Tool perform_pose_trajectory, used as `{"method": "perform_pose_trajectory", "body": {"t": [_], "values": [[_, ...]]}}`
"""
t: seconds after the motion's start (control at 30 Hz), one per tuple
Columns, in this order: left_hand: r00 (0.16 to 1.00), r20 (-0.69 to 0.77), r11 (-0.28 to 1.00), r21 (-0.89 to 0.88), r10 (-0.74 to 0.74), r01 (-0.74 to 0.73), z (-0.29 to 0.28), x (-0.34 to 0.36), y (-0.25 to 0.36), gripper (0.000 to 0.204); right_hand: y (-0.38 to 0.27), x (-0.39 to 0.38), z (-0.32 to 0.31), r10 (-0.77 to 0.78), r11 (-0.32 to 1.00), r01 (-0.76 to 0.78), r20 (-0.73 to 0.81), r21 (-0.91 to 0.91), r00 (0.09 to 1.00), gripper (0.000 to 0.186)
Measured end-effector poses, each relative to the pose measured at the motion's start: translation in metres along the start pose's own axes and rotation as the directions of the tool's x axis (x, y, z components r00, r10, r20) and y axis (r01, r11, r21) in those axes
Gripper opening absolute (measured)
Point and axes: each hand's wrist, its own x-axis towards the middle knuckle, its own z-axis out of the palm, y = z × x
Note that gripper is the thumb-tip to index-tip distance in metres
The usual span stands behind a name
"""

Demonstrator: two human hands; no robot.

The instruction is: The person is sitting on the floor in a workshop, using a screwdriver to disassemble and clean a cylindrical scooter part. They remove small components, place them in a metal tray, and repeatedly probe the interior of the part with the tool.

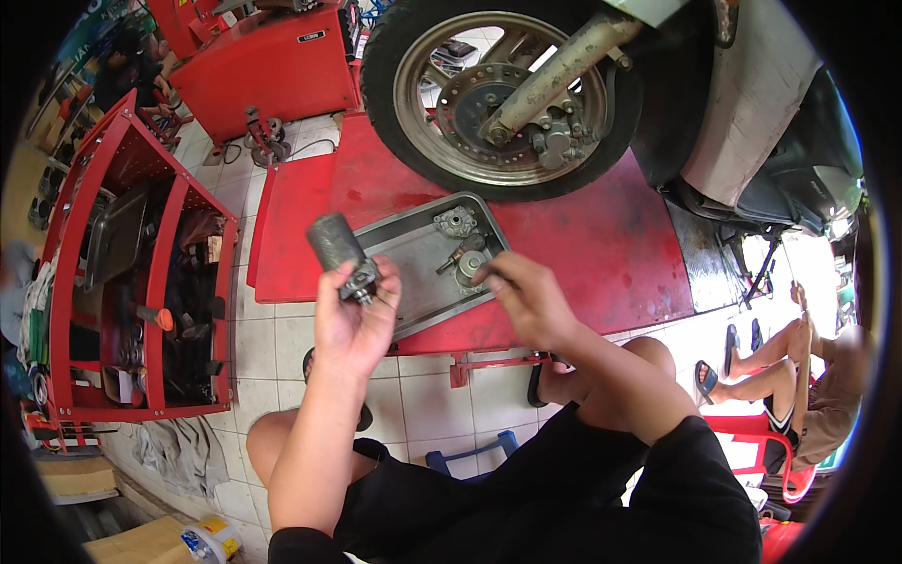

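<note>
My left hand (355,315) is closed around the lower end of a starter motor (334,242), a worn grey metal cylinder with a flange and short shaft. It is tilted, its round body pointing up and away, above the left side of a metal tray (399,263). My right hand (534,296) is over the tray's right edge, fingers curled together. Something dark shows at its fingertips, too small to name. Close to those fingers, a round metal cover (470,271) lies in the tray, with a small metal part (465,249) beside it and another round metal housing (455,222) farther back.
The tray rests on a red lift platform (601,254) below a scooter's front wheel (503,94). A red tool cart (141,273) stands at left, a red cabinet (268,70) behind. Someone in sandals sits on a red chair (752,432) at right. A blue stool (470,451) is below me.
</note>
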Motion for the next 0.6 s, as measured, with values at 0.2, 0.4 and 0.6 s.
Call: {"method": "perform_pose_trajectory", "body": {"t": [0.2, 0.4, 0.6], "values": [[0.986, 0.120, 0.994, -0.011, 0.113, -0.113, 0.022, -0.001, 0.028, 0.039, 0.039, 0.009, 0.080, 0.212, 0.944, -0.123, 0.276, -0.307, 0.938, 0.016], [0.970, 0.211, 0.989, 0.054, 0.121, -0.135, 0.030, -0.011, 0.039, 0.039, 0.021, 0.047, 0.133, 0.456, 0.763, -0.119, 0.398, -0.636, 0.796, 0.024], [0.974, 0.214, 0.992, 0.088, 0.069, -0.089, 0.032, -0.019, 0.036, 0.033, 0.038, 0.060, 0.147, 0.445, 0.713, -0.025, 0.425, -0.701, 0.788, 0.019]]}}
